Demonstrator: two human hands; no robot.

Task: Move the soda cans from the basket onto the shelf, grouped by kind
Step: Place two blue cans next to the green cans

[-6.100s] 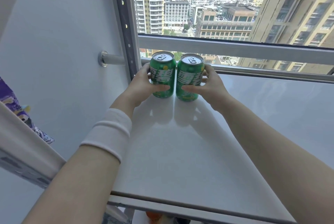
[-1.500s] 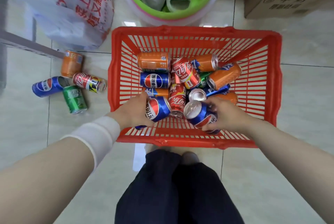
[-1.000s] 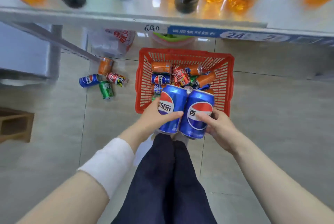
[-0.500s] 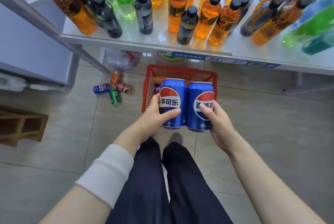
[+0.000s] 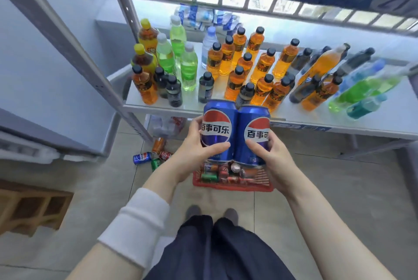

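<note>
Tiled floor (image 5: pixel 339 200) carries the red basket (image 5: pixel 233 186), which holds mixed cans. Left hand (image 5: pixel 192 155) grips one blue can (image 5: pixel 217 130); right hand (image 5: pixel 273 157) grips a second blue can (image 5: pixel 254 135). Both cans are upright, touching, raised above the basket. Bottle shelf (image 5: pixel 316 119) lies at 12 o'clock; four loose cans (image 5: pixel 152 155) at 9 o'clock.

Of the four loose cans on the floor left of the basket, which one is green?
The green can, nearest the camera in that cluster; the others are a blue can, an orange can and a red can.
</note>
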